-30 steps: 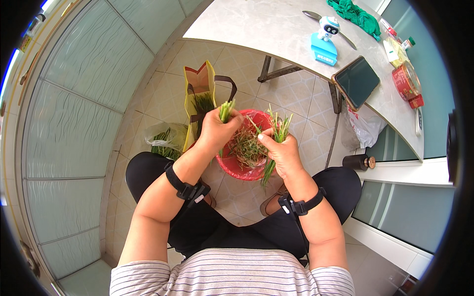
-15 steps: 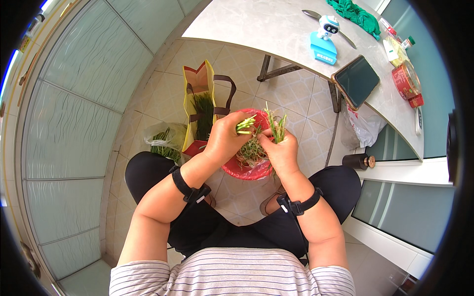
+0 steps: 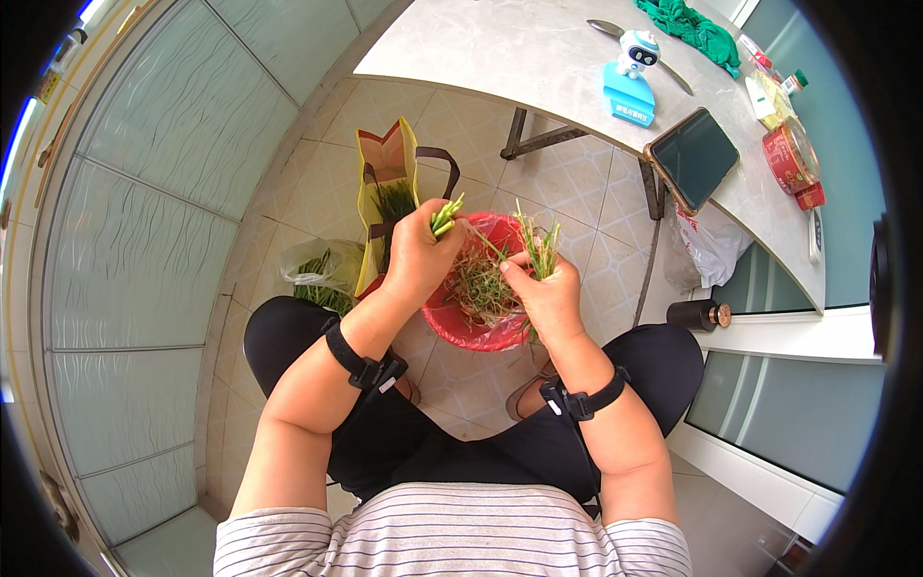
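Note:
My left hand [image 3: 415, 255] is closed around a bunch of chive-like stalks [image 3: 445, 219], their pale green cut ends poking out past the thumb. A looser tuft of chive-like greens [image 3: 544, 246], with yellowish strands, is gripped in my right hand [image 3: 552, 296]. A thin strand runs from the right fingertips up toward the left hand. Below both hands stands a red bucket [image 3: 444, 327] with a clear plastic liner. Tangled green and brown trimmings [image 3: 478, 288] lie in it.
Left of the bucket stand a yellow-edged tote bag [image 3: 389, 163] of long greens and a clear plastic bag [image 3: 322, 274] of greens. A table [image 3: 500, 58] at upper right carries a phone [image 3: 694, 159], a knife [image 3: 608, 28] and a blue-and-white robot figure [image 3: 635, 82]. A dark bottle [image 3: 697, 315] is near my right knee.
My left hand has drawn back left, away from the right hand, with its bunch tilting upward. More of the bucket and its trimmings shows between them. My right hand stays nearly in place.

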A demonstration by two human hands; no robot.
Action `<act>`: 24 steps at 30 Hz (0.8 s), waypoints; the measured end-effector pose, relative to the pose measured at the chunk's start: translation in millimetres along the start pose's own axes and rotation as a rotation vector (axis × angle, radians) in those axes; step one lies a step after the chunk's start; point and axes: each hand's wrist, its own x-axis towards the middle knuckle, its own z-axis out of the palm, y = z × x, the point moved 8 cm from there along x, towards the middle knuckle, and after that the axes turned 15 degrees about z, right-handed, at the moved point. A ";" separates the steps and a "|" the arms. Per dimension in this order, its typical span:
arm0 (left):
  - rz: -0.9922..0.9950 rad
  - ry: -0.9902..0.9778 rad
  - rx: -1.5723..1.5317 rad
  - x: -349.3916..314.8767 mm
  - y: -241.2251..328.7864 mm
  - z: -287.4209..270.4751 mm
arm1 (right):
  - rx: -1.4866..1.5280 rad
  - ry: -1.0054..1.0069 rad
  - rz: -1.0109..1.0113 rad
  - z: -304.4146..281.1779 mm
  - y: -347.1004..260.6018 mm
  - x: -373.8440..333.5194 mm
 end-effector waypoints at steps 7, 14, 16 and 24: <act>-0.025 0.099 -0.074 5.1 -26.8 -9.3 | 0.062 -0.029 0.040 -0.8 -1.0 -1.5; -0.057 -0.083 -0.232 -0.8 -20.4 9.8 | 0.230 -0.184 0.248 4.2 2.0 -3.7; -0.107 -0.124 -0.241 -0.3 -12.3 9.9 | 0.311 -0.270 0.404 7.9 11.5 -4.4; -0.178 -0.179 -0.302 -5.3 -17.4 15.3 | 0.446 -0.379 0.516 13.2 17.1 -4.3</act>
